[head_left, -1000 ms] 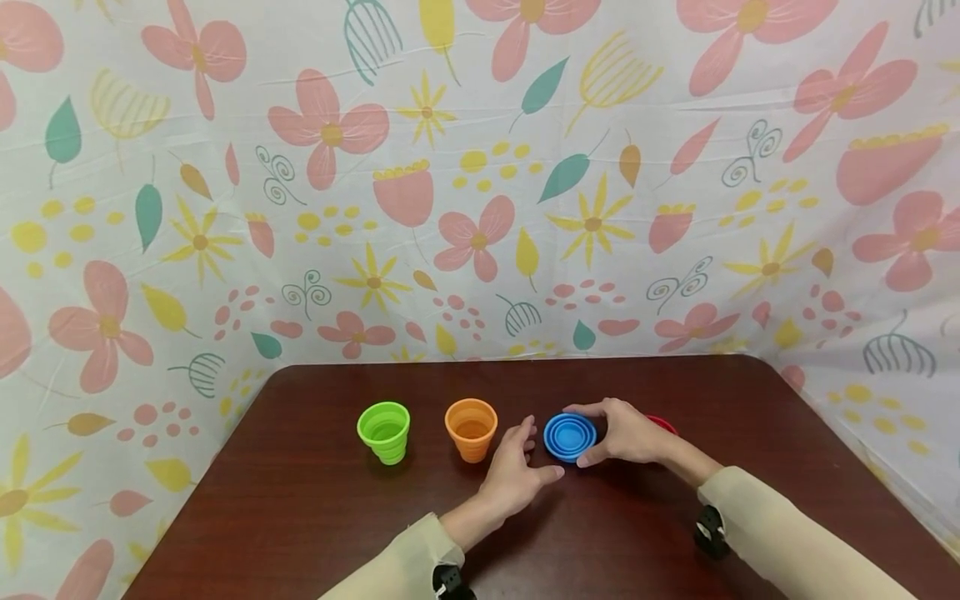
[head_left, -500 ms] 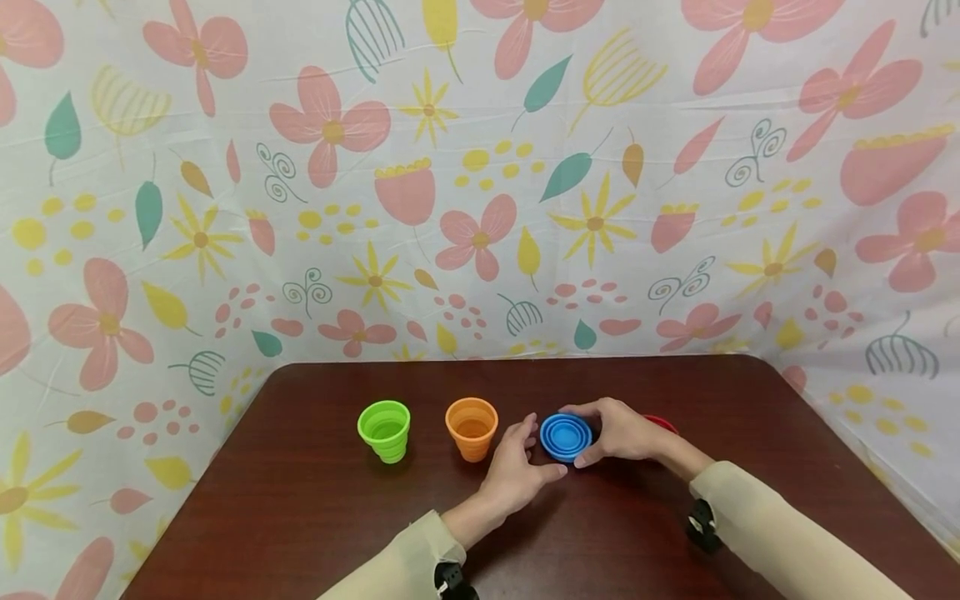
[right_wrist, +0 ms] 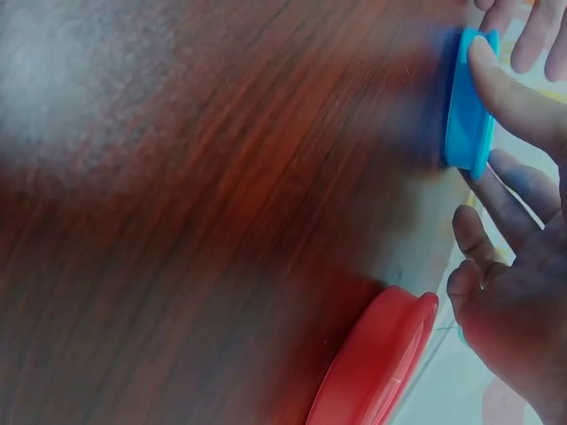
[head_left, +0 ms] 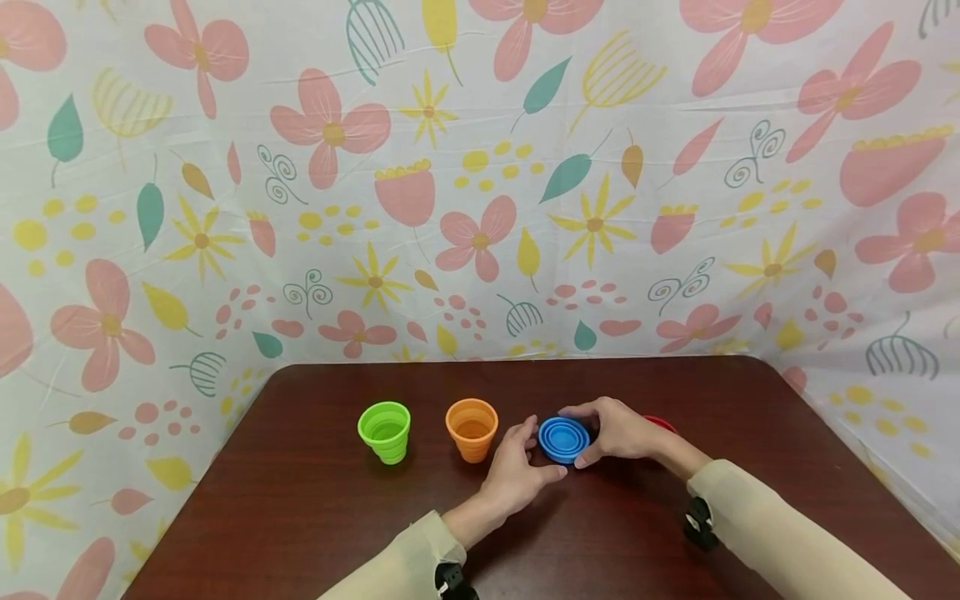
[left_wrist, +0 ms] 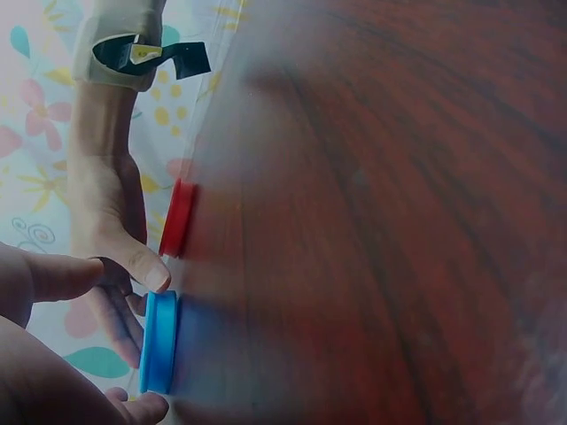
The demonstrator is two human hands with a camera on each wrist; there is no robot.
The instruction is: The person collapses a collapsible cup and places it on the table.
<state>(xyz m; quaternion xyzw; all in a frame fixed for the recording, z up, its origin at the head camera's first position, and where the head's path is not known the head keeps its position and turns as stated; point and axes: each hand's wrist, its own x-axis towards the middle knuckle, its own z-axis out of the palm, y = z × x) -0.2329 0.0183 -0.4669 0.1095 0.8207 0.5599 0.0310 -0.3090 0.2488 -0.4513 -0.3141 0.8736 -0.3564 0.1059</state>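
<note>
A blue collapsible cup (head_left: 564, 440), folded flat, sits on the table between the two hands. My right hand (head_left: 618, 429) holds its right side, thumb at the near edge and fingers at the far edge; in the right wrist view the thumb lies along the blue cup (right_wrist: 469, 111). My left hand (head_left: 513, 471) is just left of the blue cup, fingers loosely extended and thumb apart, holding nothing. Left of that hand stands an orange collapsible cup (head_left: 472, 427), pulled up to full height. A green cup (head_left: 385, 429), also expanded, stands farther left.
A red folded cup (right_wrist: 372, 363) lies on the table to the right, mostly hidden behind my right hand in the head view. The dark wooden table (head_left: 300, 517) ends at a flower-printed cloth (head_left: 480, 167) at the back.
The right hand and the blue cup have shifted slightly left, closer to the left hand. The left hand and the other cups have hardly moved.
</note>
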